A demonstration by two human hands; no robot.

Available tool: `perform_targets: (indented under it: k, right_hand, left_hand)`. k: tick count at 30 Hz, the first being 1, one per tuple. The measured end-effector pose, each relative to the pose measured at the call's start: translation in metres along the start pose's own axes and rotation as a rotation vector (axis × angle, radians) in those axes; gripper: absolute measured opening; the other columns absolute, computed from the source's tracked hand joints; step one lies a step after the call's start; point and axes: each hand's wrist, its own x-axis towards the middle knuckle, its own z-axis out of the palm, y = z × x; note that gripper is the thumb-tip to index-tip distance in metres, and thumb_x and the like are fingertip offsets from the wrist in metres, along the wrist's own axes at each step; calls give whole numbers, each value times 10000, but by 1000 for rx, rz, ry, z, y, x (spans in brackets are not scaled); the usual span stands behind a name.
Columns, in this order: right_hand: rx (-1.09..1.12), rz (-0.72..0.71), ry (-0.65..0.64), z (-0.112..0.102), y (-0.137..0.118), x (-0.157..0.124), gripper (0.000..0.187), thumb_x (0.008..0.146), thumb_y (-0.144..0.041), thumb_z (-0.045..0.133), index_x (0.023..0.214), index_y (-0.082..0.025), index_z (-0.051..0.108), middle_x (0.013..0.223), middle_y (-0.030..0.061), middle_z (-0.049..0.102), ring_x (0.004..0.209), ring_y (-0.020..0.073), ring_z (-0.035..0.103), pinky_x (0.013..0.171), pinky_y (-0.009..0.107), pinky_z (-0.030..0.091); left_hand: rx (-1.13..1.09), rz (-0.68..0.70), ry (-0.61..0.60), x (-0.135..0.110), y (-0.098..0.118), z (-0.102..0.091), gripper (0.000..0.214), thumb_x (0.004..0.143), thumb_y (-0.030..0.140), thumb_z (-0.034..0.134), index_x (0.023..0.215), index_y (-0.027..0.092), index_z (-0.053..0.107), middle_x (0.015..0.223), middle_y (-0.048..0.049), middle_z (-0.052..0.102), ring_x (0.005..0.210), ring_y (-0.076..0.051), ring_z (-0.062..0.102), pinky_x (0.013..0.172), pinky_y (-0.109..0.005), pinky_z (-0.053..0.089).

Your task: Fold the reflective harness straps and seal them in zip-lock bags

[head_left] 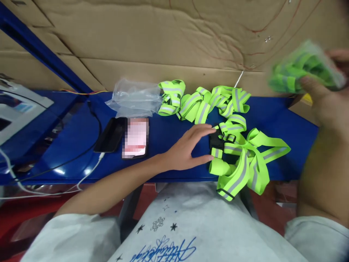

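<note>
My left hand (188,147) reaches over the front of the blue table, thumb and fingers apart, holding nothing. Just beyond its fingertips is a neon-yellow reflective strap (245,160) with grey stripes and black buckles (216,140); part of it hangs over the front edge. At the upper right my right hand (321,92), smeared by motion, grips a clear bag of reflective strap (305,69) raised above the table. More bundled reflective straps (201,105) lie along the back, beside a stack of clear plastic bags (136,96).
Two phones lie left of my left hand: one dark (110,134), one with a lit screen (135,138). A white cable (94,169) and a black cable cross the blue table (163,173). Cardboard (136,40) covers the back. A cardboard box (302,109) stands at the right.
</note>
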Motion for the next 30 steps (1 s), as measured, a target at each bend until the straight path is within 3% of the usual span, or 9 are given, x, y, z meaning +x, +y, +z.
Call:
perform_targets:
  k: [2,6,10,15,18,20,23,26,30]
  right_hand:
    - [-275,-73,-17,-14,36,0,514,819,-330,855,1288,-145,753,1282,216,736,1164,277,713,931,447,505]
    - [-565,111,-146,-21,110,-23,594,715,-37,871,1288,-130,742,1280,295,719,1182,329,715,989,443,509]
    - [-605,81,-353,-25,135,-42,613,780,-87,853,1368,-88,683,1395,324,646,1376,358,611,1127,439,456]
    - [-674,-27,-570,-15,68,-44,669,857,-300,847,1440,-41,645,1594,369,433,1535,397,443,1158,457,446]
    - [-416,-262,-588,8,-7,-62,381,988,-332,698,1292,-105,730,1395,258,655,1337,316,631,1132,416,476]
    - [-283,-333,-788,27,-56,-87,296,1058,-367,580,1144,-141,750,1181,177,758,1122,276,719,980,410,542]
    - [-449,-514,-950,54,-107,-127,583,1036,-619,502,1149,-100,741,1127,205,761,1008,356,722,866,502,546]
    - [-514,-554,-980,72,-126,-153,778,942,-763,544,1168,-40,722,1134,257,728,995,396,703,855,539,564]
    - [-374,-501,-1044,79,-116,-158,706,916,-603,713,1342,-44,648,1302,264,669,1195,417,654,997,556,581]
  left_hand:
    - [34,20,-82,-1,4,1,653,983,449,696,1556,289,427,1533,-169,526,1469,-304,502,1228,-514,454]
    - [155,110,-242,-2,9,5,453,1030,334,592,1468,235,538,1521,-163,579,1402,-291,571,1170,-484,478]
    - [276,116,-389,-2,7,9,524,975,33,418,1435,225,577,1568,-114,580,1460,-250,537,1163,-454,457]
    - [412,-50,-396,-2,-7,13,524,1038,99,412,1543,214,497,1650,-105,497,1533,-282,455,1212,-525,366]
    - [463,-77,-379,-2,-9,14,413,1082,225,468,1481,203,571,1547,-129,603,1425,-288,552,1225,-555,301]
    - [494,-43,-358,-2,-5,14,360,1074,262,525,1409,185,629,1367,-128,709,1292,-269,623,1213,-532,294]
    - [526,55,-379,-2,5,15,284,1069,334,559,1259,183,706,1068,-79,744,1071,-234,660,1147,-487,331]
    - [548,119,-418,-4,10,16,279,1074,384,545,1137,183,728,1026,-70,719,1017,-230,641,1068,-460,365]
    - [462,64,-380,-6,3,11,369,1011,482,649,1245,201,695,1263,-115,669,1214,-285,588,1096,-483,370]
